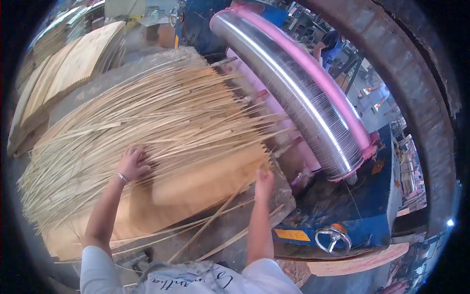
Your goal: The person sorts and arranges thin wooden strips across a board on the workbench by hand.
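Note:
A wide layer of thin wooden strips [147, 115] lies loosely over a flat veneer sheet [205, 176] on the table in front of me. My left hand [133, 164], with a bracelet at the wrist, rests on the near side of the strips, thumb and fingers apart. At the sheet's right edge, my right hand [264, 185] is closed around a narrow wooden strip [215, 214] that slants down toward my body. Its fingertips are partly hidden. More loose strips lie between my arms along the near edge of the sheet.
A machine with a long shiny grooved roller [298, 93] and pink rollers stands right of the table. Its blue base carries a handwheel [333, 238]. Stacked veneer sheets [68, 73] lie at far left. A rusty curved frame [416, 73] arches at right. A person [334, 49] stands beyond the machine.

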Demonstrator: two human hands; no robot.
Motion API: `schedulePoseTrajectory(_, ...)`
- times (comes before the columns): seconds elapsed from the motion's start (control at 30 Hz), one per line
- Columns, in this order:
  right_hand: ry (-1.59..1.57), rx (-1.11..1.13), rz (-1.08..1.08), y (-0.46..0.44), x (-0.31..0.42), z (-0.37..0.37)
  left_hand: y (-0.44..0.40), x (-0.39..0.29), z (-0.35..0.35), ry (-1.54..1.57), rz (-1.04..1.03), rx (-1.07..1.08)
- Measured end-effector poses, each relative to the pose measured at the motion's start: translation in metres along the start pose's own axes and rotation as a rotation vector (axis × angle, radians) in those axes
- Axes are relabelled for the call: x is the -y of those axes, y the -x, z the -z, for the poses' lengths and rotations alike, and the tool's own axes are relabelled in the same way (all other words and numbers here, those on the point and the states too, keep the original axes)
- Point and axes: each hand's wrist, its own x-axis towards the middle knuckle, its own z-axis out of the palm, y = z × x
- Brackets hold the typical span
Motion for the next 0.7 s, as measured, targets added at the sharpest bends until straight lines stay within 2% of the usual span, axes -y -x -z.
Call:
schedulePoseTrajectory(0.1, 0.433, 0.364, -0.080, 0.053, 0.045, 0.031, 0.021, -0.008, 0.012, -0.175, -0.001, 0.007)
schedulePoseTrajectory(0.13, 0.446, 0.508, -0.148, 0.068, 0.056, 0.033, 0.023, -0.002, 0.009, -0.205, 0.005, -0.029)
schedulePoseTrajectory(0.2, 0.590, 0.550, -0.038, 0.096, 0.051, 0.024, 0.029, 0.013, -0.001, -0.262, 0.013, -0.098)
schedulePoseTrajectory(0.3, 0.312, 0.645, -0.277, 0.114, 0.018, 0.004, 0.030, 0.018, -0.008, -0.273, 0.031, -0.091)
schedulePoseTrajectory(0.4, -0.266, 0.553, -0.473, 0.123, 0.021, 0.010, 0.024, 0.022, -0.004, -0.293, 0.059, -0.057)
schedulePoseTrajectory(0.43, -0.258, 0.549, -0.398, 0.126, 0.035, 0.023, 0.021, 0.024, -0.006, -0.287, 0.062, -0.055)
schedulePoseTrajectory(0.5, -0.287, 0.434, -0.159, 0.131, 0.005, 0.038, 0.019, 0.028, -0.007, -0.290, 0.095, -0.037)
schedulePoseTrajectory(0.53, -0.296, 0.382, -0.050, 0.137, 0.012, 0.052, 0.019, 0.027, -0.006, -0.277, 0.107, -0.031)
schedulePoseTrajectory(0.6, -0.303, 0.343, -0.307, 0.139, 0.048, 0.099, 0.019, 0.025, -0.003, -0.255, 0.130, -0.006)
schedulePoseTrajectory(0.67, -0.348, 0.221, -0.308, 0.138, 0.014, 0.127, 0.019, 0.033, -0.007, -0.228, 0.083, -0.003)
schedulePoseTrajectory(0.7, -0.320, 0.159, -0.383, 0.135, -0.003, 0.140, 0.023, 0.032, -0.007, -0.263, 0.047, 0.017)
